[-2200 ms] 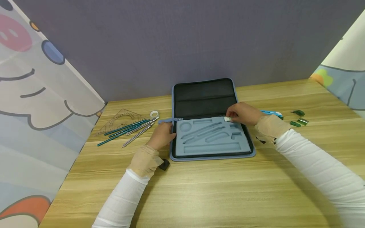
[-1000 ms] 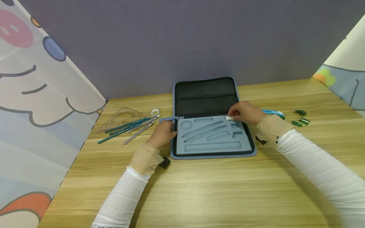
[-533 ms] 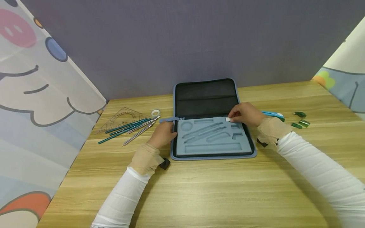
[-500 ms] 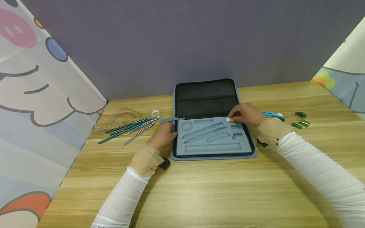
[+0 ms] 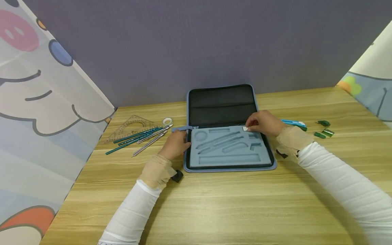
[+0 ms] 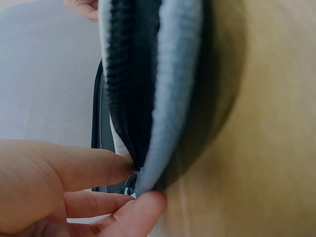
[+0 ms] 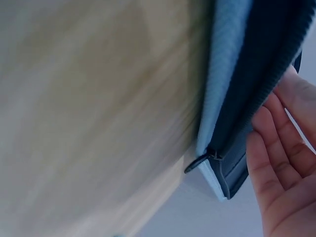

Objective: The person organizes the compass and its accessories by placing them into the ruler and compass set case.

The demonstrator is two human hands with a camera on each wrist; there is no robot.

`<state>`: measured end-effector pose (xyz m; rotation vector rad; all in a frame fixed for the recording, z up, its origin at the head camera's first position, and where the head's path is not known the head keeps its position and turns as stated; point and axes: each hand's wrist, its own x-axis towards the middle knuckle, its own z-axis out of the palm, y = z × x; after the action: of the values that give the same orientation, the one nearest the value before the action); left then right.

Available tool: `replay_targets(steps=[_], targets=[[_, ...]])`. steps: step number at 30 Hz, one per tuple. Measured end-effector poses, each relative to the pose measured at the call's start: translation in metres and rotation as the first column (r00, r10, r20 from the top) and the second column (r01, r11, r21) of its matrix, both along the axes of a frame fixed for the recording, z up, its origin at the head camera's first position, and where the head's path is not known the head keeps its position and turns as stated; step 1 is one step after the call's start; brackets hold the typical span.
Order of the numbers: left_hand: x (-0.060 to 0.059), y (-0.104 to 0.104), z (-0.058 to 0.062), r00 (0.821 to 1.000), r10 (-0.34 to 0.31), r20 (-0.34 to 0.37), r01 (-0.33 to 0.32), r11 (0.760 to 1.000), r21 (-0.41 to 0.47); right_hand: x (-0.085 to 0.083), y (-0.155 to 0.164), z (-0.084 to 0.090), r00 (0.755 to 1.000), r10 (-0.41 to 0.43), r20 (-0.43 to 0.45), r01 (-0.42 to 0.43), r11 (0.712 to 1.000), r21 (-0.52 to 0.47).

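A blue zip case (image 5: 229,167) lies open on the wooden table, its black lid leaning back and a grey-blue foam insert (image 5: 228,159) with empty cut-outs facing up. My left hand (image 5: 176,144) pinches the case's left rim; in the left wrist view the thumb and fingers (image 6: 84,170) clasp the edge of the case (image 6: 173,74). My right hand (image 5: 264,122) pinches a small white eraser (image 5: 245,128) just over the insert's upper right corner. The right wrist view shows only fingers (image 7: 281,163) beside the case's edge (image 7: 227,74) and a zip pull (image 7: 197,162).
Left of the case lie a clear set square (image 5: 130,126), several green pencils (image 5: 134,136), metal drawing tools (image 5: 150,139) and a small tape roll (image 5: 166,121). To the right are a blue cutter (image 5: 292,122) and small green pieces (image 5: 323,129). A purple wall stands behind.
The right hand has kept the eraser at the insert's upper right corner, shifting only slightly. The left hand has stayed on the case's left rim.
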<state>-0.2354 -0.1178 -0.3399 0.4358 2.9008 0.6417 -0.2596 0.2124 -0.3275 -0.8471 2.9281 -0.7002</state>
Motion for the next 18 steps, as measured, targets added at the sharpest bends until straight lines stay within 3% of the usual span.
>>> replay_targets(steps=[6,18], targets=[[-0.0003,-0.0004,-0.0005,1.0,0.003,-0.001,-0.003,1.0,0.003,-0.0009,-0.002,-0.001,0.998,0.008,-0.057,-0.005,0.998,0.057],[0.0003,0.0002,0.0002,1.0,0.002,0.002,-0.002,1.0,0.012,0.0011,-0.0043,-0.001,0.994,0.017,-0.111,-0.01,0.998,0.067]])
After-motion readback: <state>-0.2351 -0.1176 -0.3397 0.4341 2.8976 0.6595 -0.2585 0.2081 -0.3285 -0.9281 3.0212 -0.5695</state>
